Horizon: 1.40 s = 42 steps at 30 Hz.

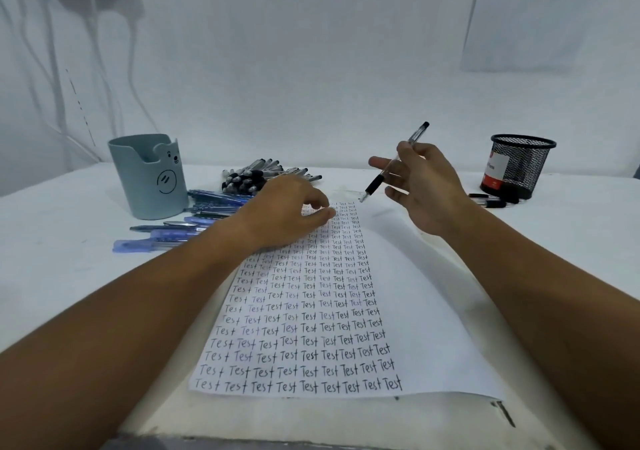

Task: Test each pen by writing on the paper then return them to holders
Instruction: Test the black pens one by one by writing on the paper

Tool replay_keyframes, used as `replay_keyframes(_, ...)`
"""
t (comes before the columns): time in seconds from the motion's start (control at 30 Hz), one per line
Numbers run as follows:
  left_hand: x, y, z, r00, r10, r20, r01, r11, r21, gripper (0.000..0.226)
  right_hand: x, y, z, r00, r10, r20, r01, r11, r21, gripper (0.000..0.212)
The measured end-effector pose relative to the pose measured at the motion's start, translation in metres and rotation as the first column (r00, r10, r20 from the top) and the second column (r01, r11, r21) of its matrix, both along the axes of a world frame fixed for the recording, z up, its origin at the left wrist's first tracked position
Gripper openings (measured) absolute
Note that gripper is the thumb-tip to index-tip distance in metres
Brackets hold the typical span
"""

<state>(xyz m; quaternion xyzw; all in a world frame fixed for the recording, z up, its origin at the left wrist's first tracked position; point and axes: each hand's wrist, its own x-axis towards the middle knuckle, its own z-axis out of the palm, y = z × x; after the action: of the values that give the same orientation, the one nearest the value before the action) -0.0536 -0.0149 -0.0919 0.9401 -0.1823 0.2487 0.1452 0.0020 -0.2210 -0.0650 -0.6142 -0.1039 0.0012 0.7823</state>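
Observation:
A white sheet of paper (398, 294) lies in front of me, filled with rows of the handwritten word "Test". My left hand (287, 207) rests on its upper left part with fingers loosely curled, holding nothing. My right hand (419, 186) hovers above the paper's top right corner and holds a clear black pen (375, 183), tip pointing down toward the paper. A grey-blue bear holder (149, 176) stands at the left. A black mesh holder (517, 164) stands at the right.
A pile of black pens (256, 174) lies behind my left hand. Several blue pens (166, 233) lie beside the bear holder. Two black pens (491, 202) lie at the foot of the mesh holder. The table's front edge (311, 444) runs below the paper.

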Motion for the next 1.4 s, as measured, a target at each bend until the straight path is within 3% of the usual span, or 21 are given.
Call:
replay_keyframes(0.17, -0.001, -0.007, 0.0, 0.999, 0.019, 0.027, -0.017, 0.997, -0.08, 0.036, -0.001, 0.005, -0.002, 0.998, 0.055, 0.015, -0.056, 0.994, 0.096, 0.011)
replay_keyframes(0.53, -0.001, -0.016, 0.001, 0.995, 0.067, 0.069, -0.056, 0.987, -0.15, 0.023, -0.003, 0.011, -0.004, 0.991, 0.13, 0.011, -0.131, 0.991, 0.043, 0.018)
replay_keyframes(0.6, 0.002, -0.009, 0.004, 0.991, 0.12, 0.06, -0.109, 0.982, -0.155, 0.022, 0.003, 0.008, -0.004, 0.997, 0.016, 0.075, -0.006, 0.991, -0.132, 0.028)
replay_keyframes(0.63, 0.004, -0.004, 0.006, 0.986, 0.156, 0.055, -0.145, 0.976, -0.163, 0.022, 0.008, 0.003, -0.005, 0.976, -0.071, 0.205, 0.143, 0.92, -0.366, 0.03)
replay_keyframes(0.67, 0.005, 0.003, 0.009, 0.979, 0.197, 0.056, -0.185, 0.968, -0.17, 0.023, 0.015, -0.004, -0.007, 0.918, -0.103, 0.383, 0.328, 0.739, -0.588, 0.029)
replay_keyframes(0.73, 0.007, 0.019, 0.013, 0.951, 0.29, 0.106, -0.273, 0.95, -0.151, 0.025, 0.025, -0.021, -0.013, 0.822, 0.001, 0.57, 0.541, 0.312, -0.781, 0.03)
replay_keyframes(0.8, 0.007, 0.034, 0.016, 0.913, 0.372, 0.167, -0.352, 0.926, -0.136, 0.027, 0.03, -0.035, -0.019, 0.861, 0.02, 0.508, 0.507, 0.032, -0.861, 0.035)
replay_keyframes(0.87, 0.008, 0.045, 0.017, 0.875, 0.439, 0.203, -0.419, 0.898, -0.136, 0.03, 0.031, -0.043, -0.022, 0.899, -0.017, 0.438, 0.433, -0.131, -0.892, 0.029)
replay_keyframes(0.93, 0.008, 0.053, 0.018, 0.831, 0.506, 0.23, -0.493, 0.862, -0.115, 0.032, 0.032, -0.046, -0.025, 0.911, -0.035, 0.412, 0.4, -0.176, -0.899, 0.023)
replay_keyframes(1.1, 0.007, 0.065, 0.017, 0.759, 0.606, 0.237, -0.606, 0.791, -0.082, 0.032, 0.037, -0.05, -0.029, 0.894, -0.035, 0.447, 0.438, -0.153, -0.886, 0.018)
replay_keyframes(1.4, 0.008, 0.073, 0.014, 0.714, 0.667, 0.212, -0.677, 0.735, -0.033, 0.034, 0.037, -0.05, -0.032, 0.856, -0.011, 0.517, 0.508, -0.171, -0.844, 0.027)
